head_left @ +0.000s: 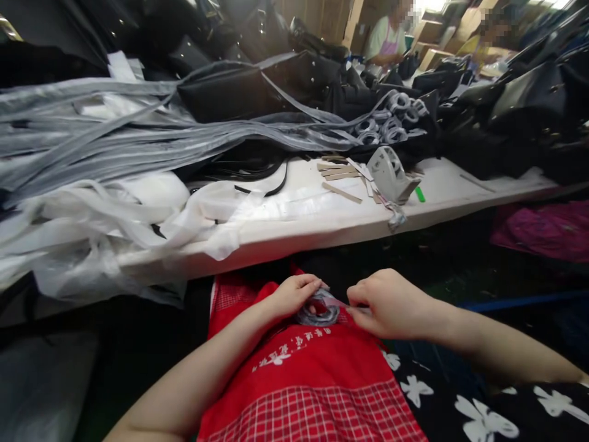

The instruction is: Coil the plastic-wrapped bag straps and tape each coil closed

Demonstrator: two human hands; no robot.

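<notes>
Over the red apron on my lap, my left hand (pixel 297 293) is closed around a small grey coil (pixel 317 314) that looks like a rolled strap wrapped in clear film. A thin, see-through strip (pixel 339 302) stretches from this coil to my right hand (pixel 384 305), whose thumb and fingers pinch its end. Part of the coil is hidden behind my left fingers. Similar grey coils (pixel 393 120) lie on the table, at the ends of long film-wrapped straps (pixel 221 136).
A grey tape dispenser (pixel 389 175) stands near the edge of the white table (pixel 294 236), beside several brown card strips (pixel 340 172). Crumpled white film (pixel 119 230) hangs over the left edge. Black bags (pixel 248 89) are piled behind. Two people work farther back.
</notes>
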